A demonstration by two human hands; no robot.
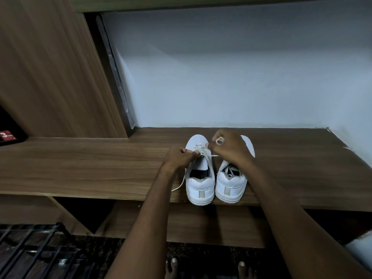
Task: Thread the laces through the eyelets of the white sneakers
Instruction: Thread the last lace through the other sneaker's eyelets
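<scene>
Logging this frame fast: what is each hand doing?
Left hand: pinching the white lace at the left white sneaker.
Right hand: gripping the same lace, looped over one finger.

1. A wooden shelf (80,168) is stretching across the scene, its brown grain running left to right.
2. A pale bluish-white wall (231,73) is rising behind it at the far side, catching soft, dim light and darkening toward the top.
3. A tall wooden panel (46,67) is standing at the left, with a dark strip (114,71) running beside it where it meets the wall.
4. A lower wooden board (191,224) is showing beneath the shelf, in shadow.
5. A black metal rack (28,252) is sitting near left on a dark speckled floor (96,258).
6. A dark object with a red label (7,135) is peeking in at the far left edge.
</scene>
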